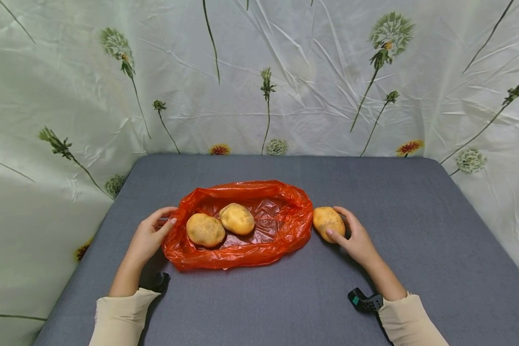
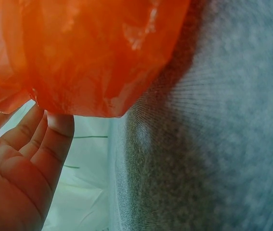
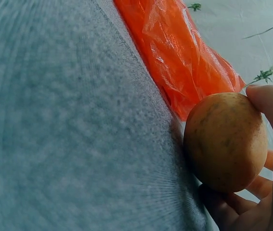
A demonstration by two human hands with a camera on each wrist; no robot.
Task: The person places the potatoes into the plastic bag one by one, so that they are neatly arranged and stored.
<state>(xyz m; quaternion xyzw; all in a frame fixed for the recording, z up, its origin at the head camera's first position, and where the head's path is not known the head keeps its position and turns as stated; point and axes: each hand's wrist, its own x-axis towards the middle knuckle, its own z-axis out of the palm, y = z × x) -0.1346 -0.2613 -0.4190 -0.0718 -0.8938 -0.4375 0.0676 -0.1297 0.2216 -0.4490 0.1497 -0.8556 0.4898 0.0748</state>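
Observation:
A red plastic bag (image 1: 259, 257) lies spread open on the grey table, its rim standing up all round. Two potatoes, a left one (image 1: 205, 230) and a right one (image 1: 237, 219), rest inside its left half. My left hand (image 1: 149, 235) pinches the bag's left edge between thumb and fingers; in the left wrist view the fingertips are partly hidden by the red plastic (image 2: 93, 57). At the bag's right end, my right hand (image 1: 355, 240) grips a third potato (image 1: 327, 222) from its right side. In the right wrist view this potato (image 3: 225, 144) sits low against the tabletop, close beside the bag.
The grey cloth-covered table (image 1: 259, 307) reaches back to a pale curtain (image 1: 302, 96) printed with dandelions and other flowers. That curtain also hangs along the left and right sides. Black straps with camera mounts (image 1: 365, 301) sit at both wrists.

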